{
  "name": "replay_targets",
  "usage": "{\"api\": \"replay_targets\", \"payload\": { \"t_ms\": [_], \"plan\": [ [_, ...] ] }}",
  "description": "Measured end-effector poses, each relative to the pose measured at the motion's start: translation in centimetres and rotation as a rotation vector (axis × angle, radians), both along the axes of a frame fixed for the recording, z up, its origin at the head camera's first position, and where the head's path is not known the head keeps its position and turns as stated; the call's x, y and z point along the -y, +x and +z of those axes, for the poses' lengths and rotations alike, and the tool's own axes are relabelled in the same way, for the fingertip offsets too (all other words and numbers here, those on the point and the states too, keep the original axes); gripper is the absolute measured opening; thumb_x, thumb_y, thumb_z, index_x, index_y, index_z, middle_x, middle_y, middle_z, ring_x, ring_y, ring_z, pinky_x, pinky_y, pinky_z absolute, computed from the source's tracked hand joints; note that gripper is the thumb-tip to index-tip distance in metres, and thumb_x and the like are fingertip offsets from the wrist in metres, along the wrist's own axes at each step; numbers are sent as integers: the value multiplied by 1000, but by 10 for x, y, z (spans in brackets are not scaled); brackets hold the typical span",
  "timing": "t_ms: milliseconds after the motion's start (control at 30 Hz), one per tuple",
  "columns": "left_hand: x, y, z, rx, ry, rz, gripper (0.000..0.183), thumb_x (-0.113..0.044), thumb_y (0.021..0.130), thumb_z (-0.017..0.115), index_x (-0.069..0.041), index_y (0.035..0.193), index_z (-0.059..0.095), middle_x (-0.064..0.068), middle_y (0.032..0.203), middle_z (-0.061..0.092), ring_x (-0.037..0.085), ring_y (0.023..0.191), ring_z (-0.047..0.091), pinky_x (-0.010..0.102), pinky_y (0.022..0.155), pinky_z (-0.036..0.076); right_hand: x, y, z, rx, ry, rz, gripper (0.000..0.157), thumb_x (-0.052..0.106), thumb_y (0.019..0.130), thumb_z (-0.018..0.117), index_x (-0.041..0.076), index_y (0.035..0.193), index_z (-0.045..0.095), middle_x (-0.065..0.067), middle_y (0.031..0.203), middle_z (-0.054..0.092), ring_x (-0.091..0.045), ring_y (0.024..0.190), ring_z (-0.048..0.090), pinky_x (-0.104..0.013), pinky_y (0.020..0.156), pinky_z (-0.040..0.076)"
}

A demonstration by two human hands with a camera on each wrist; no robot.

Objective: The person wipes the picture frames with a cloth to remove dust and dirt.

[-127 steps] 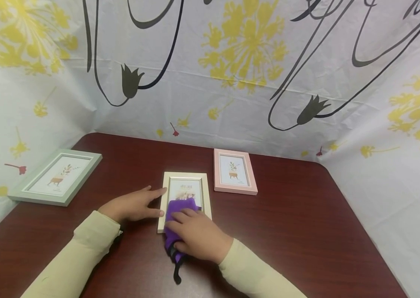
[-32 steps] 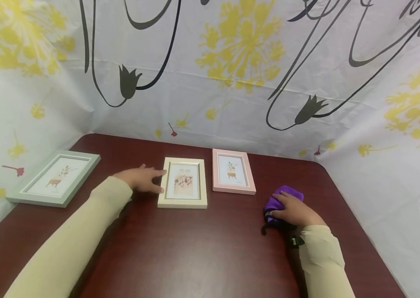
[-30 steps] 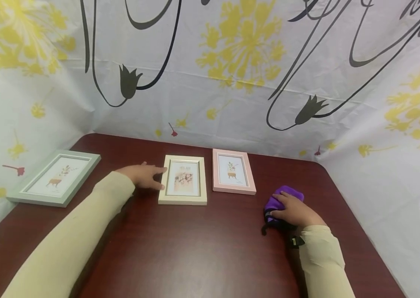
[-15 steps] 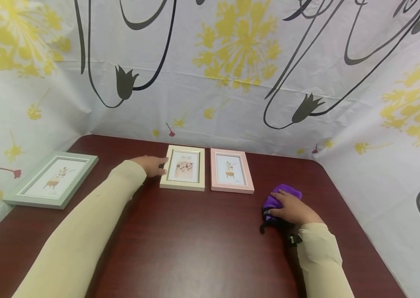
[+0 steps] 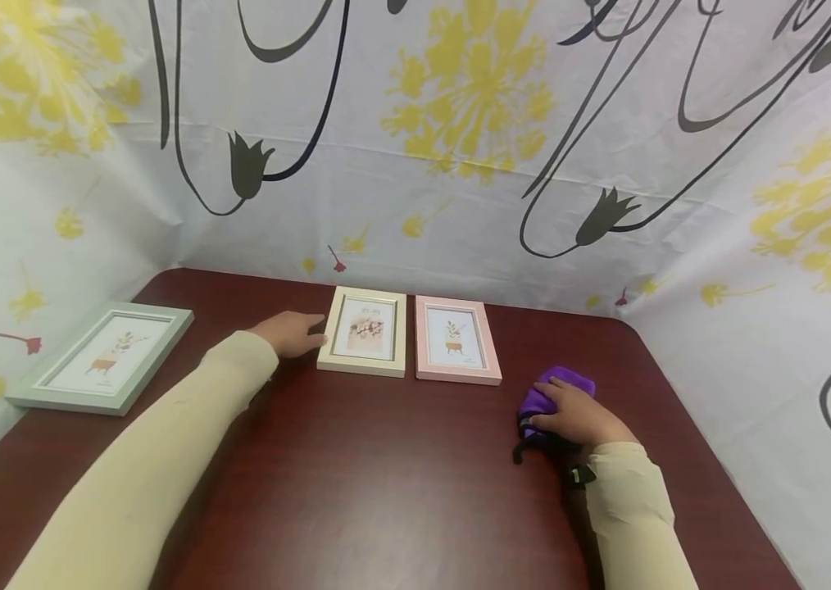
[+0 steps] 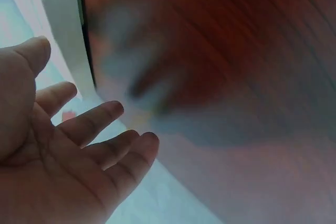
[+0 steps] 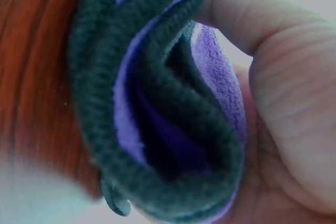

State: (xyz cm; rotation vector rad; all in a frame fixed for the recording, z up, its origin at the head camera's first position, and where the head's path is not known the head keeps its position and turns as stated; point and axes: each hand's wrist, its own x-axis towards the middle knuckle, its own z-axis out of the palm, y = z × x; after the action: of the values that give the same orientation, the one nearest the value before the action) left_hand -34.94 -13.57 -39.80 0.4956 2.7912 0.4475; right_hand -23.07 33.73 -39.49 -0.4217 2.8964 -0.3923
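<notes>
In the head view my left hand (image 5: 287,333) is at the left edge of a cream picture frame (image 5: 361,366), thumb and forefinger spread right beside it. The left wrist view shows the same hand with its fingers apart, nothing held, and the pale side of the picture frame (image 6: 63,27) beyond. Over on the right, my right hand (image 5: 583,416) grips a folded purple cloth (image 5: 569,378) with black edging against the table. Seen from the right wrist, the thumb pinches the bunched cloth (image 7: 218,74), whose dark border loops round.
A pink picture frame (image 5: 460,376) lies just right of the cream one, a narrow gap between them. A green picture frame (image 5: 69,401) lies at the table's left edge. Behind the dark red-brown table (image 5: 386,459) hangs a white flowered curtain (image 5: 356,188).
The cream frame has been pushed back, level with the pink one. The left hand has drawn slightly off its edge; the right hand, with the cloth, has gone from that frame to the right.
</notes>
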Motion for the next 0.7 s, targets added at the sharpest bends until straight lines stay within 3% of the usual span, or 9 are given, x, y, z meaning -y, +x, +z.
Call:
{"api": "replay_targets", "payload": {
  "t_ms": [167, 400, 567, 700],
  "plan": [
    [38, 7, 15, -133, 24, -13, 60, -32, 101, 55, 5, 146, 43, 28, 144, 46, 45, 135, 39, 57, 111, 30, 2, 0, -1, 8, 2, -11, 64, 27, 89, 71, -7, 139, 50, -38, 145, 37, -55, 129, 41, -65, 102, 36],
    [122, 23, 38, -301, -13, 56, 55, -29, 98, 58, 11, 135, 50, 37, 132, 50, 54, 125, 43, 64, 103, 34, 5, 1, 1, 0, -6, -1, 63, 26, 89, 71, -9, 138, 50, -39, 143, 38, -56, 128, 42, -65, 102, 36],
    [190, 39, 34, -325, -9, 156, 53, -23, 97, 55, 21, 127, 49, 43, 124, 50, 59, 114, 46, 66, 97, 37, 5, 1, 2, 6, 0, -9, 63, 25, 89, 71, -9, 138, 51, -39, 143, 38, -56, 129, 41, -65, 103, 35],
    [233, 57, 23, -252, -50, 219, 53, -22, 97, 51, 26, 120, 47, 47, 114, 52, 62, 104, 50, 68, 89, 41, 5, 1, 2, 8, -2, -11, 62, 25, 89, 71, -9, 138, 51, -40, 143, 38, -56, 129, 40, -65, 103, 35]
  ]
}}
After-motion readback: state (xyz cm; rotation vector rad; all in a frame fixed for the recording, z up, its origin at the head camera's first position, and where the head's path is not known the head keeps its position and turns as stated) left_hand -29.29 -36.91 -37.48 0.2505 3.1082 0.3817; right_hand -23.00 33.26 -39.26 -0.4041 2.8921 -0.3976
